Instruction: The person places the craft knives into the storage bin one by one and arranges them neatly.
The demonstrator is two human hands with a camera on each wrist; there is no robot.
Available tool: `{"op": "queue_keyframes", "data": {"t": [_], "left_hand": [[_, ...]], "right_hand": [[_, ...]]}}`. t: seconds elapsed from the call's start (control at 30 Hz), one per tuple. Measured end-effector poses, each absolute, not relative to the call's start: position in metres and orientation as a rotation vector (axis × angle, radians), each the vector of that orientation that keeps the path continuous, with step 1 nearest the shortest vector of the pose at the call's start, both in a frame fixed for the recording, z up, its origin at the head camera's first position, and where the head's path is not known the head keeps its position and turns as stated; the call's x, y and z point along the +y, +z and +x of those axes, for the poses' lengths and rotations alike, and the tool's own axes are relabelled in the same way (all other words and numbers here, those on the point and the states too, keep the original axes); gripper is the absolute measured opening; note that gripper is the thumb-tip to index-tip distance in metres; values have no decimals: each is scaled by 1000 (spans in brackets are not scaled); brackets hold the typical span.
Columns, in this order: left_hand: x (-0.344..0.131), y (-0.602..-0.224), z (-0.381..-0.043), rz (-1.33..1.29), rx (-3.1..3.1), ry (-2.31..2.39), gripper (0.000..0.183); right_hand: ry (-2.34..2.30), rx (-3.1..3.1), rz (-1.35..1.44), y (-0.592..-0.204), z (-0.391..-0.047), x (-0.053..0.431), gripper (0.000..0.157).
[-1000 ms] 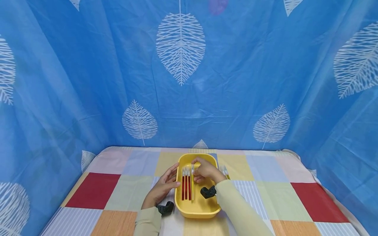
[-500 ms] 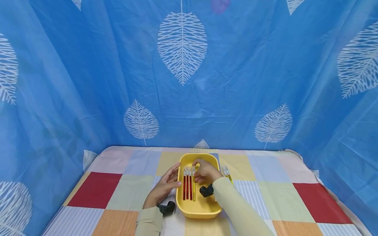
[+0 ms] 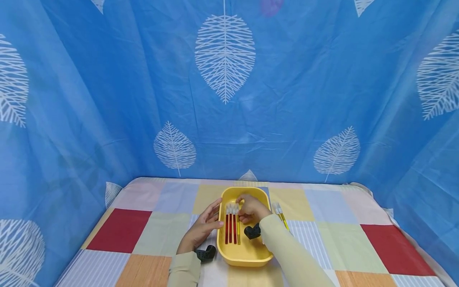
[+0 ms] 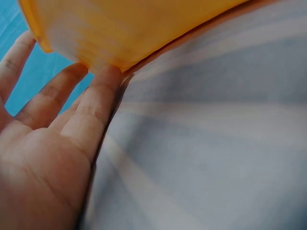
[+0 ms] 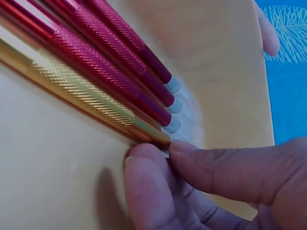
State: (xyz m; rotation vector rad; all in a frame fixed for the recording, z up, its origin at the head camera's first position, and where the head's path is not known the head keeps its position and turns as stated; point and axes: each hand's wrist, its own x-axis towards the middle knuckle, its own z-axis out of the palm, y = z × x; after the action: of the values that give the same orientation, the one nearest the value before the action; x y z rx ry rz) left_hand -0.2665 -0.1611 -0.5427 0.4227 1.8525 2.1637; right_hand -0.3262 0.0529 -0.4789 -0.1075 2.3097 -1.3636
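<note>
A yellow plastic tray [image 3: 245, 257] stands on the table, holding three red craft knives [image 3: 230, 229] side by side with pale caps at their far ends. Alongside them on the right lies a gold craft knife [image 3: 238, 233] with a knurled grip [image 5: 84, 86]. My right hand [image 3: 251, 209] reaches into the tray and pinches the gold knife near its capped end between thumb [image 5: 225, 170] and fingers. Against the tray's left side rests my left hand [image 3: 202, 229], fingers spread and fairly straight. In the left wrist view its fingertips [image 4: 105, 76] touch the tray's outer wall.
More gold craft knives [image 3: 282, 217] with clear caps lie on the patchwork tablecloth [image 3: 351, 239] just right of the tray, partly behind the right forearm. A blue leaf-print curtain [image 3: 287, 99] hangs behind the table and at both sides.
The gold craft knife has moved left in the right hand, closing the gap to the red ones. The left hand has stayed at the tray's side. The head view has shifted slightly.
</note>
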Motion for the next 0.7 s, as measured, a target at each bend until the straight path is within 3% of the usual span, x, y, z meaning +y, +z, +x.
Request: {"op": "queue_keyframes", "data": {"t": [0.43,0.7], "left_hand": [[-162,-543,-267,421,1863,2165,90],[-160,-541,-266,411,1868,2168,90]], "right_hand": [[-1330,2306,-193,-468,-322,66,43],[-1451,2255,-433,-467,-322,81,43]]}}
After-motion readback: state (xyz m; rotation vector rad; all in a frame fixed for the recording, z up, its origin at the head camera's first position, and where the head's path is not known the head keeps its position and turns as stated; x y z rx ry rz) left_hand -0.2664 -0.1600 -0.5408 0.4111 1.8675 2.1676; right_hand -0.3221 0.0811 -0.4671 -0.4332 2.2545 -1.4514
